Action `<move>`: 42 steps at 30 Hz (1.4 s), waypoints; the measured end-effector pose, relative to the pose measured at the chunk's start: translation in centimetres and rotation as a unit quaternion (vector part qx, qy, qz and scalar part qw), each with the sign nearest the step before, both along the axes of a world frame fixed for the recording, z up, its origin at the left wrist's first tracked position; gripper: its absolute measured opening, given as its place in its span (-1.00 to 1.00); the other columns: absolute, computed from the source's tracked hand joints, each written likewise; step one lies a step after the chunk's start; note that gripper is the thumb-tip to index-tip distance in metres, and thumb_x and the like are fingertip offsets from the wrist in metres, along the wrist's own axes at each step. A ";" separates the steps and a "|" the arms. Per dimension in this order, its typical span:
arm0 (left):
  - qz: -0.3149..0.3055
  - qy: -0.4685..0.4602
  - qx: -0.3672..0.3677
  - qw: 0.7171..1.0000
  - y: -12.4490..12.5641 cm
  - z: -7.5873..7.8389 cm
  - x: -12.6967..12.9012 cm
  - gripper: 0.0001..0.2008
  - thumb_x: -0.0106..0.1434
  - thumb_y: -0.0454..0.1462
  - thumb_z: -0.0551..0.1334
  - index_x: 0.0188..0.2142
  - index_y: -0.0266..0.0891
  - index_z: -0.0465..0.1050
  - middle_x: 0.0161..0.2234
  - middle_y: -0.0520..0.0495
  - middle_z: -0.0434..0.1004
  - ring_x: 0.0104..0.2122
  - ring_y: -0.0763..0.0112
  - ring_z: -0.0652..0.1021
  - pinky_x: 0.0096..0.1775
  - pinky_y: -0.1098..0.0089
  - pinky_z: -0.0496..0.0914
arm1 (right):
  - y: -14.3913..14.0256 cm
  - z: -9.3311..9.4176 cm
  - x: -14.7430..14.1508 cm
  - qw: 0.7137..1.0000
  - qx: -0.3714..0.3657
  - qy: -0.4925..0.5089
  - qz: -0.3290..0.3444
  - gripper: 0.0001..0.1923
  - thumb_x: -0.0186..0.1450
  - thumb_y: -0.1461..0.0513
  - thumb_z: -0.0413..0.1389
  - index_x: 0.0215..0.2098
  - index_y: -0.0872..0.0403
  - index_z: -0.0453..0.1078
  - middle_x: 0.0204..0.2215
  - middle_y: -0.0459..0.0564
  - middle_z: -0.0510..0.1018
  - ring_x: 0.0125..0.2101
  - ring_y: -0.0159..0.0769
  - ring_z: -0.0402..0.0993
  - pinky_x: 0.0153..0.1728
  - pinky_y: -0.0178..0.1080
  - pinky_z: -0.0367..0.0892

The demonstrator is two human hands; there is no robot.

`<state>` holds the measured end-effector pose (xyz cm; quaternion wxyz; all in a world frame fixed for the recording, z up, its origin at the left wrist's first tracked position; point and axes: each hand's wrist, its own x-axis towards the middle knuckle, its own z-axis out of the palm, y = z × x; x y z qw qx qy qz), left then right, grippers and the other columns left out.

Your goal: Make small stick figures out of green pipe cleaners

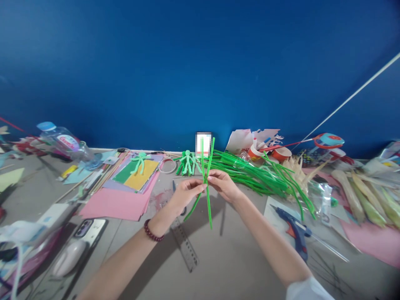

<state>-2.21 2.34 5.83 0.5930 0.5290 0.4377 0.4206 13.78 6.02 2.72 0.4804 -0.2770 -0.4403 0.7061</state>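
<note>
My left hand and my right hand meet above the grey table, both pinching two crossed green pipe cleaners at their crossing. The stems stick up past my fingers and hang down below them. A dark red bead bracelet is on my left wrist. Behind my hands stands a green pipe-cleaner figure, and a second, paler one lies on coloured paper.
A pile of green pipe cleaners lies to the right. A blue glue gun, a metal ruler, pink paper sheets, a phone, a water bottle, orange cups and corn husks surround my hands.
</note>
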 end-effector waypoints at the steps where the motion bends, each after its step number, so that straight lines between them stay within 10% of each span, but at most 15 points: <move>1: -0.003 0.003 0.009 1.000 0.0 -0.1 0.0 -0.78 0.02 -0.14 0.31 -0.46 -0.28 0.50 -0.55 0.03 0.38 -0.51 0.50 0.31 -0.46 0.46 0.18 | 0.0 0.0 0.0 1.000 0.004 0.000 0.002 -0.82 0.02 0.20 0.31 -0.42 0.07 0.45 -0.52 -0.14 0.49 -0.49 -0.44 0.36 -0.37 -0.33 0.28; 16: 0.037 -0.008 -0.013 0.999 0.2 -0.5 -0.1 -0.83 0.02 -0.21 0.29 -0.55 -0.26 0.38 -0.60 0.10 0.25 -0.58 0.56 0.25 -0.51 0.48 0.14 | 0.9 -0.7 0.5 0.972 0.172 -0.158 -0.037 -0.64 0.11 0.15 0.22 -0.13 0.03 0.34 -0.33 -0.05 0.44 -0.39 -0.35 0.38 -0.39 -0.26 0.35; 20: 0.057 -0.020 -0.029 0.998 0.4 -0.9 -0.1 -0.84 0.00 -0.22 0.30 -0.54 -0.26 0.38 -0.59 0.10 0.28 -0.57 0.57 0.27 -0.49 0.48 0.14 | 1.0 -0.1 1.4 0.866 0.332 -0.317 -0.196 -0.31 0.13 0.15 0.21 0.18 -0.06 0.08 0.03 0.11 0.27 -0.16 -0.21 0.35 -0.22 -0.14 0.35; 25: 0.034 -0.006 -0.012 0.999 1.1 -2.1 -0.5 -0.86 0.02 -0.23 0.28 -0.52 -0.27 0.39 -0.60 0.08 0.30 -0.59 0.56 0.27 -0.49 0.47 0.13 | 0.6 1.2 2.2 0.674 0.529 -0.481 -0.187 -0.73 0.26 0.19 0.08 -0.05 -0.07 0.38 0.05 0.05 0.35 0.11 -0.06 0.15 0.08 0.03 0.08; 42: 0.012 -0.014 -0.015 1.000 1.9 -2.8 -0.8 -0.77 -0.01 -0.15 0.32 -0.54 -0.29 0.39 -0.62 0.12 0.24 -0.60 0.58 0.22 -0.51 0.49 0.10 | 0.0 0.8 0.7 0.619 0.579 -0.514 -0.132 -0.80 0.34 0.27 -0.07 -0.27 0.11 0.39 -0.28 0.07 0.50 -0.22 -0.22 0.37 -0.16 -0.17 0.27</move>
